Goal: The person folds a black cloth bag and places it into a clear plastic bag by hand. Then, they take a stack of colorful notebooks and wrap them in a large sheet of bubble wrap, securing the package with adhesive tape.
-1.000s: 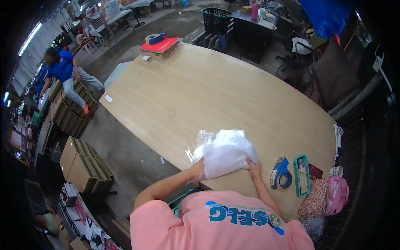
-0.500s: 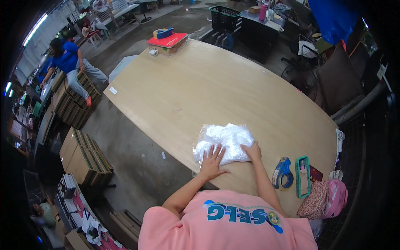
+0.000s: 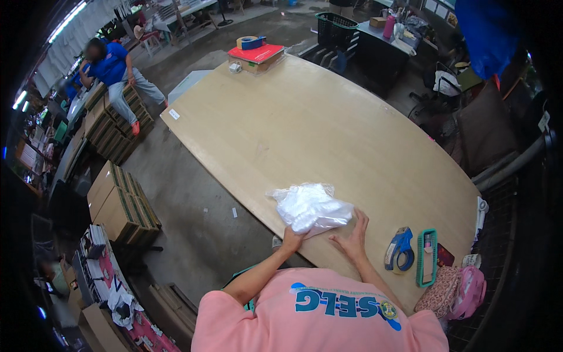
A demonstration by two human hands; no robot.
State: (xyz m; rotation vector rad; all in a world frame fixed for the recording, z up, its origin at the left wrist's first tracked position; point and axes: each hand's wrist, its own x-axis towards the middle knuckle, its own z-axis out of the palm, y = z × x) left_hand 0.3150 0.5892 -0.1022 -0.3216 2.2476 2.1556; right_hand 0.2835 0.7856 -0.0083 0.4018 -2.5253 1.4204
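A white plastic-wrapped bundle (image 3: 314, 206) lay at the near edge of the table (image 3: 328, 135); there the left hand (image 3: 293, 239) gripped its near corner, while the right hand (image 3: 353, 236), loosely spread, grasped nothing, any touch unclear.

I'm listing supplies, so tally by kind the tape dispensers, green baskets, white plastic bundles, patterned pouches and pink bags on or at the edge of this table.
Tape dispensers: 2
Green basket: 1
White plastic bundle: 1
Patterned pouch: 1
Pink bag: 1
Total: 6
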